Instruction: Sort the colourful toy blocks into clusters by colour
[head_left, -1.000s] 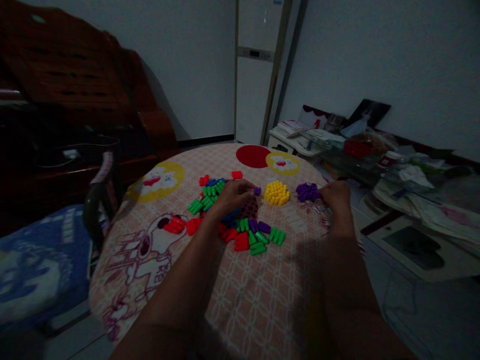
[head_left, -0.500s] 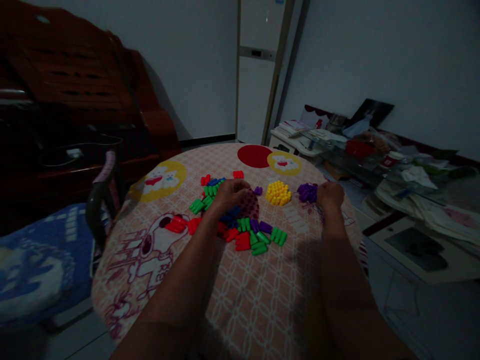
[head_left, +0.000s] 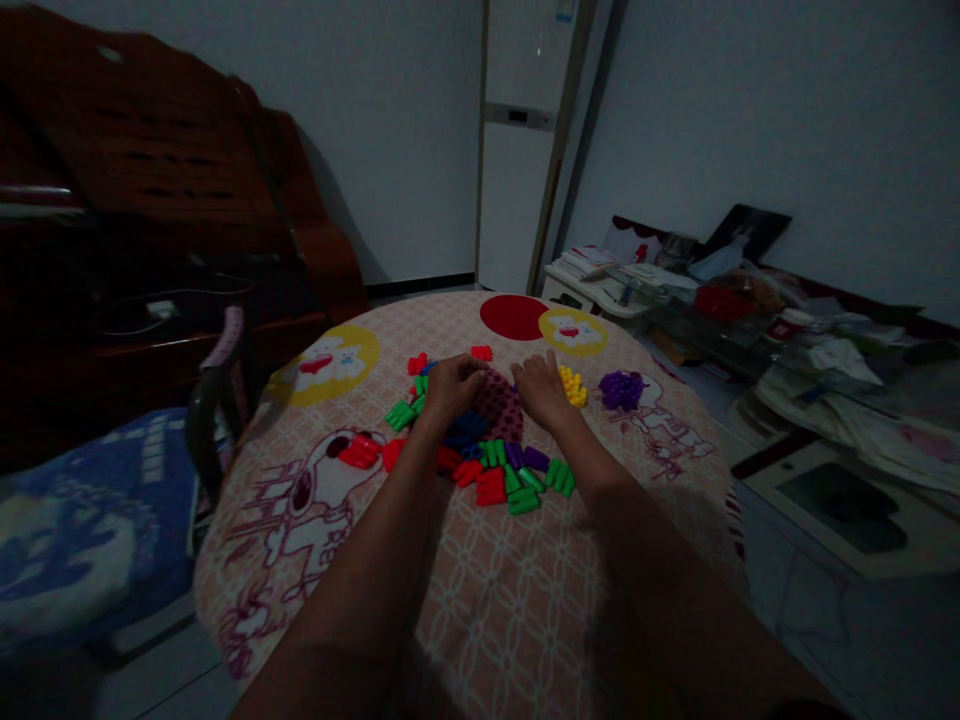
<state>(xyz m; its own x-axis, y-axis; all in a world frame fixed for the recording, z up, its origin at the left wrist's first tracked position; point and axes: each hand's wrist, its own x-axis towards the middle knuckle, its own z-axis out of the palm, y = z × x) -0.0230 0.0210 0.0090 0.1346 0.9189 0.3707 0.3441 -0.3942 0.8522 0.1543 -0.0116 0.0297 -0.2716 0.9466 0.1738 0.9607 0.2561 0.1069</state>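
Observation:
My left hand is over the left part of a pile of coloured plastic blocks, its fingers curled together; what they hold, if anything, is hidden. My right hand is just to the right, fingers bent down over a small purple block, of which only a sliver shows. Behind the right hand is a cluster of yellow blocks, partly covered. Further right sits a purple cluster. In front of my hands lie blue blocks, red blocks and green blocks, many joined in short rows.
A patterned cloth covers the round table. At the left is a chair with a blue cushion, beyond it a wooden bench. A cluttered glass-topped cabinet runs along the right wall. A tall white unit stands at the back.
My right hand has moved left from the purple cluster to the small purple block near the middle, now passing in front of the yellow cluster. My left hand stays over the pile.

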